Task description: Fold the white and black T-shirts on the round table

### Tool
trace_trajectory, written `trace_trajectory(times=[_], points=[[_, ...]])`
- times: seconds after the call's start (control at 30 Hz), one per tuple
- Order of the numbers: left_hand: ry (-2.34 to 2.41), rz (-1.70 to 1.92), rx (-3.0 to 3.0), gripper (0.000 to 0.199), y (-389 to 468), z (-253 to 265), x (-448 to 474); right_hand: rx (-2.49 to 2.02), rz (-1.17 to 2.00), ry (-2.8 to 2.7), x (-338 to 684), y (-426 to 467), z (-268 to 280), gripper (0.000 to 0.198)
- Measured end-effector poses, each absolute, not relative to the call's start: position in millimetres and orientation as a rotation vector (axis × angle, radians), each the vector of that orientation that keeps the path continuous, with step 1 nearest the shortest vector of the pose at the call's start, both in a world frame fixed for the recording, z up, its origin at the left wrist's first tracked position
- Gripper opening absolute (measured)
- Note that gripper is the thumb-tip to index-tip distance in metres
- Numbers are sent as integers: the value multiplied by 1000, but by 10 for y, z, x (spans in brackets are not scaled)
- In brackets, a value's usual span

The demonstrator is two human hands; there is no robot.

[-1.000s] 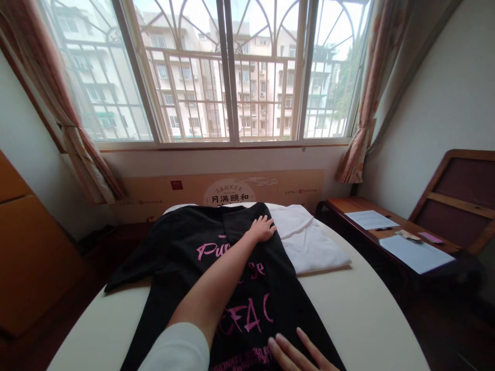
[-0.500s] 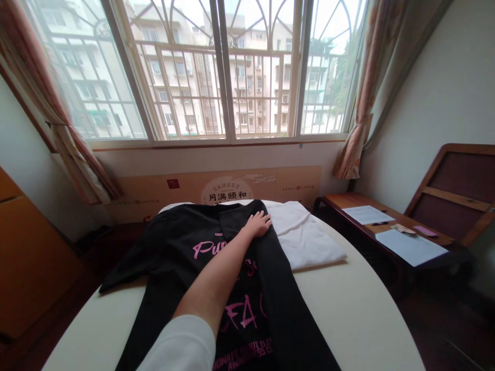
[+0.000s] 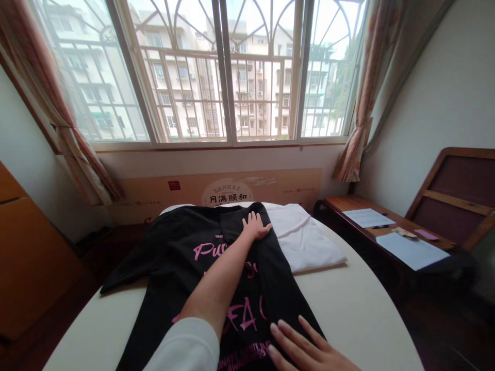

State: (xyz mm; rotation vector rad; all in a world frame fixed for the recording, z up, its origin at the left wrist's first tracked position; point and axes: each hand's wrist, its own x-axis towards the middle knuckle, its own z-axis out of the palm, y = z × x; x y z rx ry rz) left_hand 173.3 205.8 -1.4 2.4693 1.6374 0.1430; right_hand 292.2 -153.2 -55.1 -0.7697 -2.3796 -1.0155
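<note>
Since half a second ago the right hand point(image 3: 303, 346) has come into view, fingers slightly parted over the near part of the black shirt point(image 3: 166, 257), and the left hand point(image 3: 256, 225) has turned, fingers spread near the far edge. The shirt lies on the white table point(image 3: 356, 314); uneven pressure could skew its folded-over side.

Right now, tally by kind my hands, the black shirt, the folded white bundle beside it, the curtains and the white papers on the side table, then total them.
Hands: 2, left hand and right hand
Black shirt: 1
Folded white bundle: 1
Curtains: 2, left curtain and right curtain
White papers: 2, far paper and near paper
Total: 8
</note>
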Motion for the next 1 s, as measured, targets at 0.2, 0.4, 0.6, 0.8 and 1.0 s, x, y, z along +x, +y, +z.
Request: trace_trajectory(times=[0.2,0.4,0.6,0.8,1.0], points=[[1677,202,2342,87,2237,65,1503,-758,-1077,-2405,2869,-1500,-549,43],[1597,233,2391,80,2206,41,1389,-768,-1085,-2369,2878,-1514,-574,42],[1654,580,2334,74,2089,313,826,-770,-1023,-2359,2851,-1517,-551,42],[2129,1006,2015,47,2047,760,-745,-805,-867,-2364,2802,-1571,-612,46],[2347,763,1953,71,1942,669,-1734,-785,-901,-2362,2790,-1571,-643,48]])
